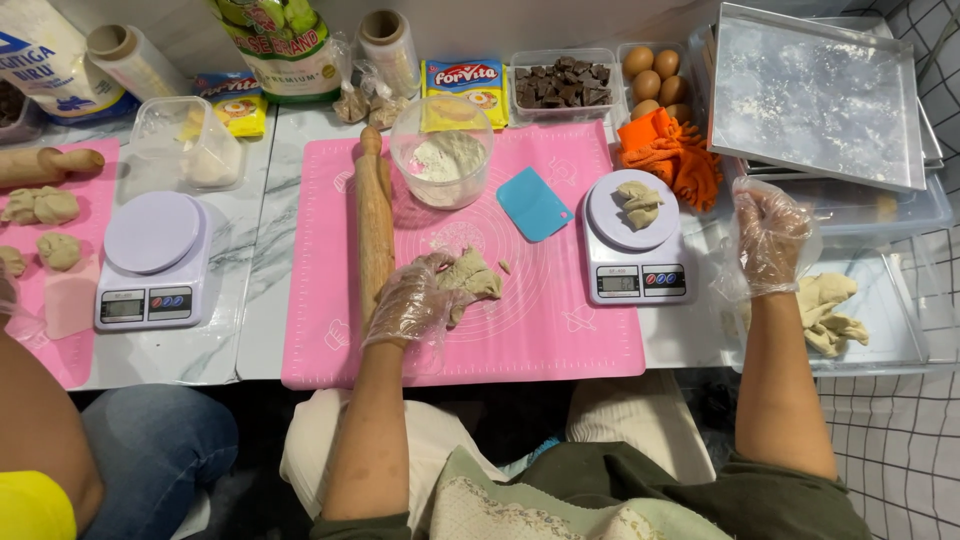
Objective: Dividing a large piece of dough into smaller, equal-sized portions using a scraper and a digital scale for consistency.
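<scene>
My left hand (412,300), in a thin clear plastic glove, holds a lump of tan dough (470,281) against the pink silicone mat (560,330). My right hand (768,238), also gloved, hovers with curled fingers over a clear plastic tray (900,350) that holds more dough (830,312); I cannot tell if it pinches a bit of dough. Between my hands stands a white kitchen scale (636,270) with small dough pieces (638,204) on its platform. A wooden rolling pin (375,225) lies upright along the mat just left of my left hand.
A clear bowl of flour (443,160), a blue scraper (533,204), an orange cloth (672,158), eggs (655,75), chocolate chunks (562,82) and metal baking trays (815,95) sit at the back. Left: a second scale (152,262), another pink mat (60,300) with dough balls, and another person's leg.
</scene>
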